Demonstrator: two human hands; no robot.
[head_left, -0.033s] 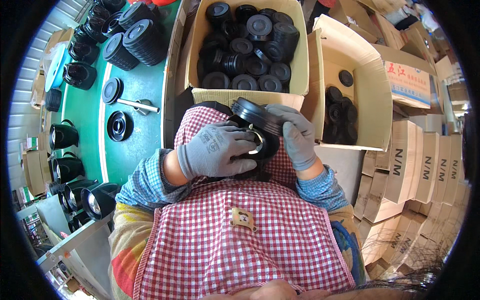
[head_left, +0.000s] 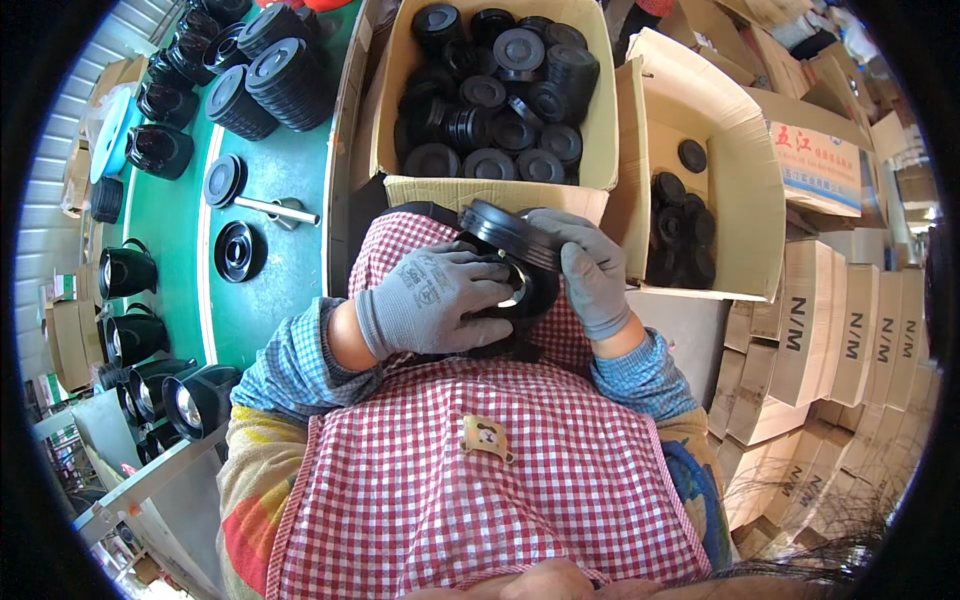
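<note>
Both my hands wear grey gloves and meet over my lap. My right hand (head_left: 596,275) is closed on the edge of a stack-like, ridged black round lid (head_left: 510,236), tilted above a dark, glossy round vessel (head_left: 542,290). Around that vessel's near left side, my left hand (head_left: 440,300) curls its fingers over the rim. A bright, shiny interior shows in its opening, just beside the left fingertips. Much of the vessel is hidden by the left hand and the lid.
Ahead stands a carton (head_left: 500,195) full of black lids; right of it, another carton (head_left: 740,150) holds several. The green table (head_left: 285,165) at left bears lid stacks (head_left: 290,85), black jugs (head_left: 128,270) and a metal-and-white tool (head_left: 285,212). Stacked boxes (head_left: 800,320) line the right.
The lid in my right hand has shifted slightly down and left, and the right hand moved a little left with it. My left hand stays put.
</note>
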